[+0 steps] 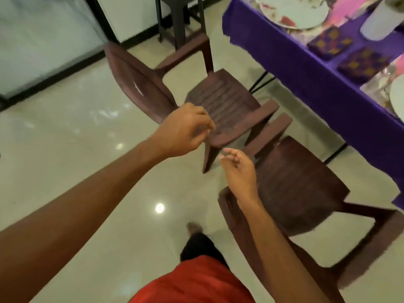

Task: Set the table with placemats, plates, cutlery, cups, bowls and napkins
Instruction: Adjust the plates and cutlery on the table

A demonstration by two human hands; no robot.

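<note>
The table with a purple cloth [306, 68] runs along the upper right. On it lie a white floral plate [294, 12], a white cup [380, 20], two folded purple patterned napkins [330, 42] [364, 64] and the edge of a second plate [396, 99]. My left hand [183, 130] hangs in the air over the floor with loosely curled fingers and holds nothing. My right hand [239, 169] is also empty, fingers relaxed, above a chair. Both hands are well away from the table.
Two brown plastic chairs stand beside the table, one [220, 101] ahead and one [295, 189] at my right. A dark stool [177, 18] stands at the back. Glossy tiled floor [76, 149] spreads to the left. My leg and foot [196, 241] show below.
</note>
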